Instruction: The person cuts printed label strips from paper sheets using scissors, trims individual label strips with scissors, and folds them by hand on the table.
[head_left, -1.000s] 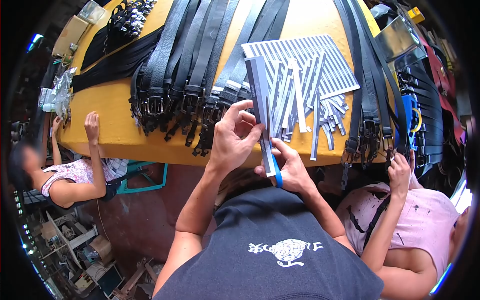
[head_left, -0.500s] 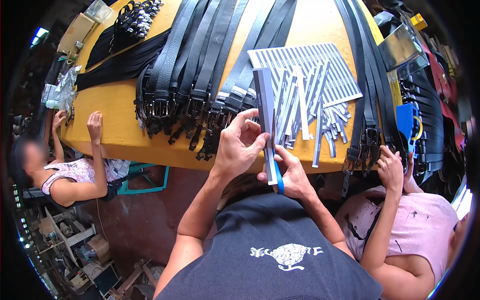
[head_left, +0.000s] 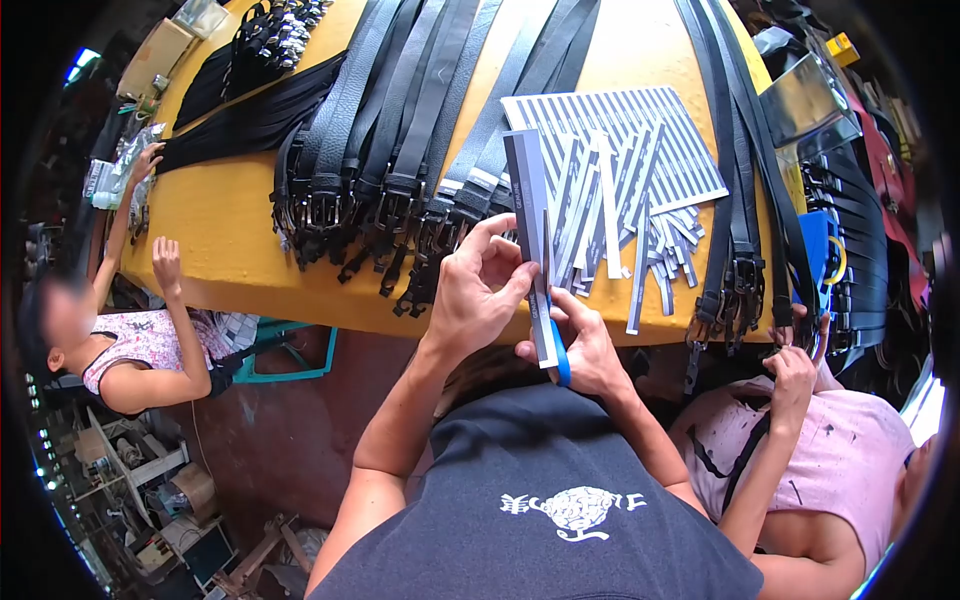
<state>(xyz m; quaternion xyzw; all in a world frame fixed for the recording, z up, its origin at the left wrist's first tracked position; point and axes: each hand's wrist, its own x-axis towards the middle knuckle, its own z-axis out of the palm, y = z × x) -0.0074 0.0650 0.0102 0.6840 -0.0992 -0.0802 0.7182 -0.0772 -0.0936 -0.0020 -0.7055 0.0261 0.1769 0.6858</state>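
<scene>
My left hand (head_left: 478, 285) pinches a long grey-and-white printed paper strip (head_left: 530, 215) upright between thumb and fingers. In my right hand (head_left: 588, 352) is a pair of scissors (head_left: 562, 360) with a blue handle, the blades pointing up along the strip's right side. Whether the blades are open or closed on the paper cannot be made out. Just beyond my hands lies a pile of cut paper strips (head_left: 600, 210), partly over a striped printed sheet (head_left: 690, 150). Smaller cut pieces (head_left: 672, 250) are scattered on its right.
Black belts with buckles (head_left: 400, 150) cover the left of the yellow table (head_left: 240, 230), and more belts (head_left: 740, 200) hang at the right. One person (head_left: 140, 350) sits at the left; another (head_left: 800, 450) works close on my right. A clear box (head_left: 808, 100) stands beyond.
My hands, strip and scissors stay nearly in place. The left person's one hand reaches farther toward the plastic bags, the other shifts left. The right person's hands have moved lower.
</scene>
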